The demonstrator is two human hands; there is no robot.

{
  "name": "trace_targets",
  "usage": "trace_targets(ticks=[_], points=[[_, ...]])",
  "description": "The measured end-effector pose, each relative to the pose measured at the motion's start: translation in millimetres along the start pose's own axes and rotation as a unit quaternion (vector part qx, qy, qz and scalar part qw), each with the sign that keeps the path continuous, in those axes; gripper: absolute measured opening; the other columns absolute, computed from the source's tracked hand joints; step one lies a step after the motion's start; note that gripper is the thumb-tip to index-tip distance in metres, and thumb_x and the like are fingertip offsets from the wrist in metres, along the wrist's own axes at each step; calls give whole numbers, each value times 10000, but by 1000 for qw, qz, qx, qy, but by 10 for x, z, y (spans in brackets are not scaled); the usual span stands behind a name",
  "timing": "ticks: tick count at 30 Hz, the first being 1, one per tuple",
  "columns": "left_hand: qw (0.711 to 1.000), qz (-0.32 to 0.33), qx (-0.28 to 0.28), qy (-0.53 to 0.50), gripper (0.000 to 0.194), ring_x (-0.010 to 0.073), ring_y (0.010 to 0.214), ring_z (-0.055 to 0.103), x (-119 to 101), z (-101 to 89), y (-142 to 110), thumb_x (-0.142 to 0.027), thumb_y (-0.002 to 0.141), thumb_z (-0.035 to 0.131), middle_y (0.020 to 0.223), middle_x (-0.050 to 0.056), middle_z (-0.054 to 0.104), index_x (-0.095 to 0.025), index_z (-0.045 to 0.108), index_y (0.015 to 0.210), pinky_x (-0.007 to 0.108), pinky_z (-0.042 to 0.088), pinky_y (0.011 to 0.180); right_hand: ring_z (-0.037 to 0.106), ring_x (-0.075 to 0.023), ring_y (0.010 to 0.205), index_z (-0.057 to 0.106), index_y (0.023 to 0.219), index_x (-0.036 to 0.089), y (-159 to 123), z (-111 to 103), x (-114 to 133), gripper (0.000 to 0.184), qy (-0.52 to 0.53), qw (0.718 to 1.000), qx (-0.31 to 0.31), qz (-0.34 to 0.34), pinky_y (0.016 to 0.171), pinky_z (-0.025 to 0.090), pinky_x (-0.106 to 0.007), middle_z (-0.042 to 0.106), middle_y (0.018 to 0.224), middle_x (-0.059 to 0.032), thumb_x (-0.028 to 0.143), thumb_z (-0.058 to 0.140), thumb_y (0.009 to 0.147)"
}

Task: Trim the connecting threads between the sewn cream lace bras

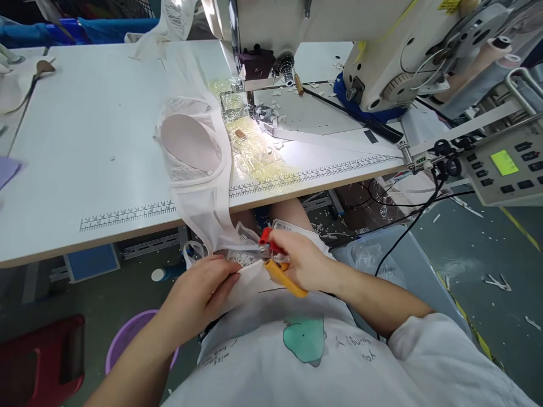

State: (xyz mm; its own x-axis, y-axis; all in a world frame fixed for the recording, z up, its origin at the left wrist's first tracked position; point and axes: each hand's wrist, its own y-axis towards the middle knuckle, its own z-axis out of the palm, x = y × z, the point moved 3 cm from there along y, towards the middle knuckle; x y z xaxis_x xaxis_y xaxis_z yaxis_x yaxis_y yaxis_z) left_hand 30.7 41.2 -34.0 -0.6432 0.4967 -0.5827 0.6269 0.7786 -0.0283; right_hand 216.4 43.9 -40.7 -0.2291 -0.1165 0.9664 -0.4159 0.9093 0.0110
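Note:
A white bra (193, 144) with lace lies over the front edge of the sewing table, one cup on top and its band hanging down toward my lap. My left hand (207, 282) is closed on the lower end of the bra's band, fingers pinching the white fabric. In my right hand (303, 260) is a pair of snips (285, 278) with one red and one orange handle. Their blades point left and lie at the fabric beside my left fingertips. Whether the blades touch the cloth I cannot make out. More white lace rests on my lap.
A sewing machine (297, 22) stands over the table (106, 130), with a printed ruler along its front edge. A control panel (504, 164) sits at the right. Below are a clear plastic bin (418, 271), a purple bucket (123, 342) and a red stool (51, 362).

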Motion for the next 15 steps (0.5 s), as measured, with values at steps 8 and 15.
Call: trace_targets(ticks=[8,15], points=[[992,-32,68,98,303,230,775,651,403,-68,-206,-374,891,353,794,3,699,-246,622,836,546,312,1000,447,-123,604,426,715,196,-341,-490,-79,117,-117,989,-78,37,528,361,-240,513,720,-8,220,540,699],[991,0,74,114,323,190,728,630,138,25,-101,-305,904,331,757,4,676,-220,631,819,478,333,990,466,-133,582,480,719,191,-392,-622,-141,128,-280,947,-148,50,533,380,-246,530,658,-4,257,590,726]])
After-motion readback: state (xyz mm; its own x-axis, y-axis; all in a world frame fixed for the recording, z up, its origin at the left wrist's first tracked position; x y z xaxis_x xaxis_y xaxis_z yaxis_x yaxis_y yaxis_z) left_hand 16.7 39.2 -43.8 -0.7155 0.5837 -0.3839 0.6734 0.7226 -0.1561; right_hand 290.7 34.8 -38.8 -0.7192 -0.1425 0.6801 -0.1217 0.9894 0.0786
